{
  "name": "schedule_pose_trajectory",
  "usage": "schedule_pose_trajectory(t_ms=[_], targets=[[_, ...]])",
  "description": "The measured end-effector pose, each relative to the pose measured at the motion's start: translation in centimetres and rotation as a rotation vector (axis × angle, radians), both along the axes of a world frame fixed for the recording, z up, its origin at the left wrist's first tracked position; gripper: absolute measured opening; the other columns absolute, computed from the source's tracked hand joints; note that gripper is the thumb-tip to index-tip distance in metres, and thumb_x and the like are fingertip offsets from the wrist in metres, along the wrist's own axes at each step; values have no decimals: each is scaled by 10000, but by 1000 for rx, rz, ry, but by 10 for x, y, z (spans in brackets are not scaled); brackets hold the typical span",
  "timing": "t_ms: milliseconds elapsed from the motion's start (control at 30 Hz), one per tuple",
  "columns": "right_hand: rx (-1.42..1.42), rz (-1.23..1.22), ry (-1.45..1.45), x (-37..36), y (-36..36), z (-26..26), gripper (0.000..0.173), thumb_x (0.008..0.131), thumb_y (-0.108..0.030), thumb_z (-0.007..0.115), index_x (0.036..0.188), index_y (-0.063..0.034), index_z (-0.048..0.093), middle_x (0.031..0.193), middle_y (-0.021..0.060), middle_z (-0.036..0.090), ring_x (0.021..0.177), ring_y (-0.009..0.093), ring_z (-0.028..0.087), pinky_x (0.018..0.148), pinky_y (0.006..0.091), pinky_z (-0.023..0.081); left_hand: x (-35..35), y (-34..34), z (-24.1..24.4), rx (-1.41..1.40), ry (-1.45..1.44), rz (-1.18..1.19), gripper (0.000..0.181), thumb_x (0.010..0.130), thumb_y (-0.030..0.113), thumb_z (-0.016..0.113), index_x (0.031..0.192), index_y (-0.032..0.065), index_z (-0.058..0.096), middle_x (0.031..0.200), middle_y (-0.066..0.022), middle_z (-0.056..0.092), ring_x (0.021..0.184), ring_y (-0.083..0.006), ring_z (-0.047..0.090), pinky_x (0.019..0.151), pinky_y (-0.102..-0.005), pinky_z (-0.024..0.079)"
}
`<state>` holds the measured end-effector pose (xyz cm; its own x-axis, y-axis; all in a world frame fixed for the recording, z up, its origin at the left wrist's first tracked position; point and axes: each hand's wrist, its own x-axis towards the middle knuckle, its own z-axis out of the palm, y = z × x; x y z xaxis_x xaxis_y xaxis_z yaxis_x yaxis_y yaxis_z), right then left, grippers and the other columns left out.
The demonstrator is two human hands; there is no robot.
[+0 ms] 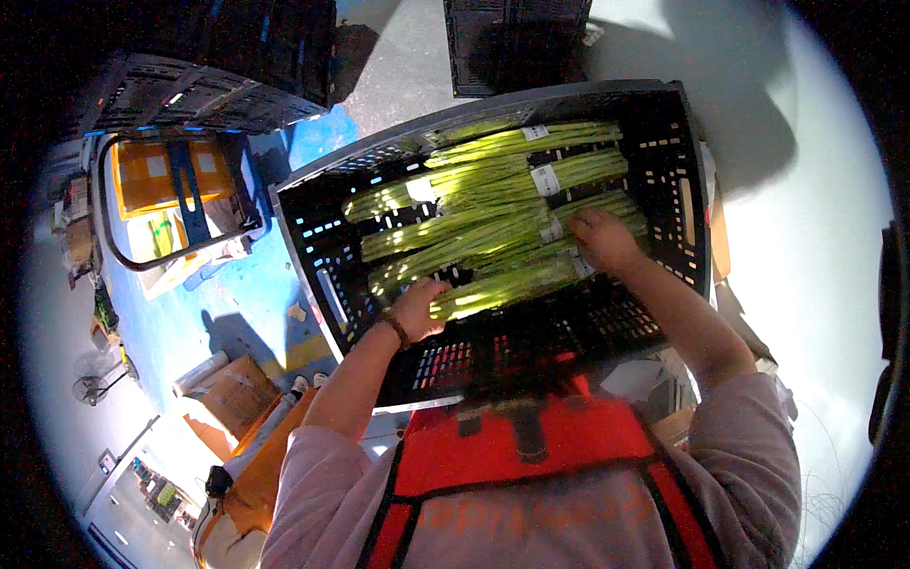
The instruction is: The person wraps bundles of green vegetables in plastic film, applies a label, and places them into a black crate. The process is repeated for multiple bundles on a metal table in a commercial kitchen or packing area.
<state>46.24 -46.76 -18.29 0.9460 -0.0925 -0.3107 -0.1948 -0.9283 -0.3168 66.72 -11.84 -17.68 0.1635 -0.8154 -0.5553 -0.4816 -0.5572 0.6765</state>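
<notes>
A black plastic crate (490, 341) with slotted walls stands tilted in view before me. Inside it lie several bundles of long green vegetable stalks (469, 213), side by side, with white labels (546, 181) around some of them. My left hand (419, 309) grips the left end of the nearest bundle (498, 290), thumb above and fingers below. Over the right part of the stalks is my right hand (604, 240), its fingers curled down beside a label. Whether those fingers hold a bundle is hidden.
Stacked black crates (206, 92) rise at the upper left, another black crate (517, 50) beyond mine. A handled basket (181, 195) with orange packages stands left on the blue floor. Cardboard boxes (238, 398) sit lower left. A white wall (817, 284) runs along the right.
</notes>
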Motion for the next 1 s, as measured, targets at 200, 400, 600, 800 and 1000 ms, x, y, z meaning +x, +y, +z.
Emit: schedule_pose_trajectory(t_ms=[200, 400, 600, 800, 1000], targets=[[-18, 39, 217, -4, 4, 4, 428, 810, -248, 603, 1204, -98, 527, 1213, 127, 527, 1137, 334, 495, 930, 465, 444, 9, -10, -10, -47, -24, 41, 568, 616, 100, 717, 1154, 65, 536, 1109, -148, 521, 1068, -353, 507, 928, -400, 432], [-67, 45, 201, -19, 10, 1, 444, 844, -310, 582, 1236, -114, 509, 1272, 127, 488, 1142, 345, 481, 944, 500, 421, 13, -3, 4, -45, -8, 123, 520, 638, 119, 702, 1136, 69, 558, 1123, -147, 537, 1067, -342, 520, 933, -390, 431], [-39, -4, 337, -7, 12, 0, 446, 852, -343, 579, 1237, -129, 510, 1289, 134, 476, 1192, 348, 442, 965, 493, 411, 27, 0, 5, -120, -9, 111, 400, 672, 126, 701, 1061, 83, 618, 1084, -129, 593, 1070, -324, 542, 946, -402, 429], [-5, 77, 38, -19, 1, -18, 381, 755, -276, 667, 1069, -72, 593, 1066, 153, 551, 1003, 358, 535, 874, 469, 451, 39, -3, -11, -91, -60, 173, 278, 744, 126, 673, 1012, 71, 623, 1054, -125, 611, 1005, -320, 577, 879, -405, 468], [-16, 10, 35, -14, 16, 3, 407, 722, -230, 694, 1084, -78, 587, 1060, 140, 551, 1007, 343, 535, 864, 458, 457, 24, -3, -7, -243, -289, 294, 217, 734, 100, 645, 947, 62, 635, 953, -143, 610, 923, -335, 584, 829, -411, 480]])
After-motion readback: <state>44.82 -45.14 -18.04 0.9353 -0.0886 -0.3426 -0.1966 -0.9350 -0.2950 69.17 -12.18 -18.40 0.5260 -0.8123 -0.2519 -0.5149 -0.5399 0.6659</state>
